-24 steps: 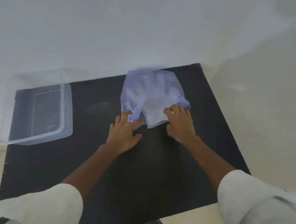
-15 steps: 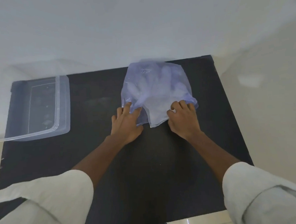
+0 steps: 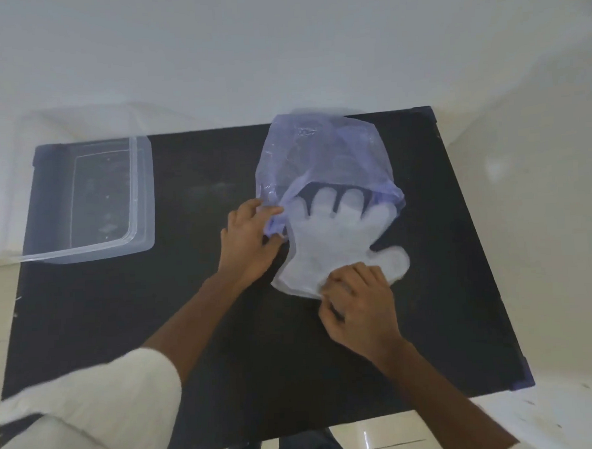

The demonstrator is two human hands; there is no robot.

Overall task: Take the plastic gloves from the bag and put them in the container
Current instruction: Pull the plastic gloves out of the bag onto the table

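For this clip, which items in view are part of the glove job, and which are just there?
Part of the job:
plastic gloves, partly out of the bag
purple bag
clear container, nothing visible inside
left hand, holding the bag's edge
right hand, pinching the gloves' cuff

Just there:
black table
white sleeves

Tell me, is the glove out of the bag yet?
Partly out: the glove has its palm and thumb on the table; its fingertips remain under the bag.
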